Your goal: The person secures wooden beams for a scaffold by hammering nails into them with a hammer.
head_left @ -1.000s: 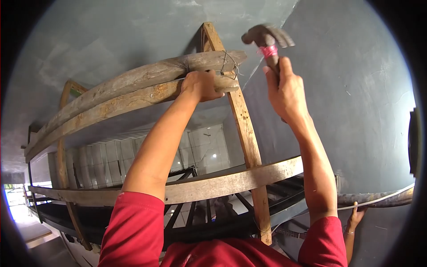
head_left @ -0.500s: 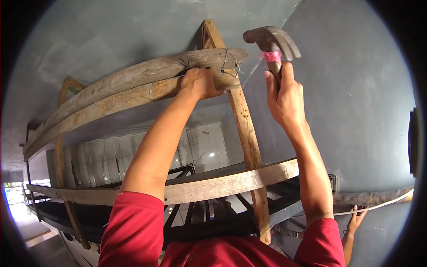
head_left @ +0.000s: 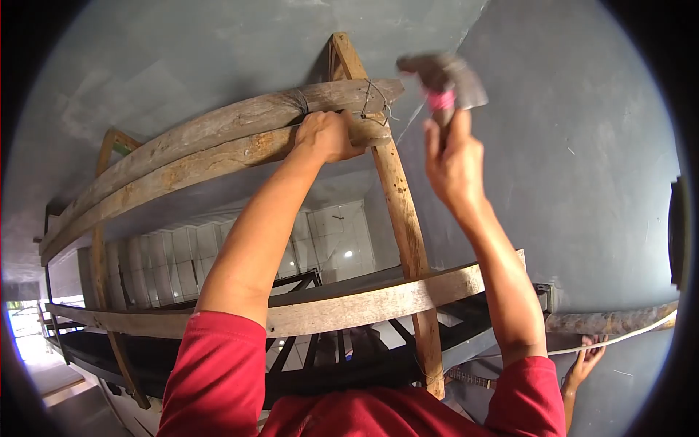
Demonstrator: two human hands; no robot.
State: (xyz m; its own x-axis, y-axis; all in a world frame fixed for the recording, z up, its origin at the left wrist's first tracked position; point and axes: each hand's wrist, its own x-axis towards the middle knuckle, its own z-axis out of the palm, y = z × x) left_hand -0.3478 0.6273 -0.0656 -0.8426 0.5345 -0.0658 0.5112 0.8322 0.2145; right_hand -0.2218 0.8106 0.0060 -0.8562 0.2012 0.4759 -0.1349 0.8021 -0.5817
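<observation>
My right hand (head_left: 457,171) grips the handle of a claw hammer (head_left: 440,76), raised beside the wall; pink binding wraps the handle just below the head, which is blurred by motion. My left hand (head_left: 325,136) is wrapped over the lower wooden pole (head_left: 247,151), close to its right end. Directly above runs a thicker wooden pole (head_left: 240,116). Wire (head_left: 375,95) loops around that pole's right end, beside an upright wooden post (head_left: 397,197). The hammer is apart from the poles and the post.
A flat wooden plank (head_left: 364,306) crosses in front of me at chest height, with a dark metal frame (head_left: 342,379) below it. Another upright post (head_left: 100,255) stands at left. At lower right, another person's hand (head_left: 582,360) is near a pole (head_left: 611,323) and white cable.
My right hand and the hammer have shifted slightly left and a little down. My left hand keeps its place on the lower pole.
</observation>
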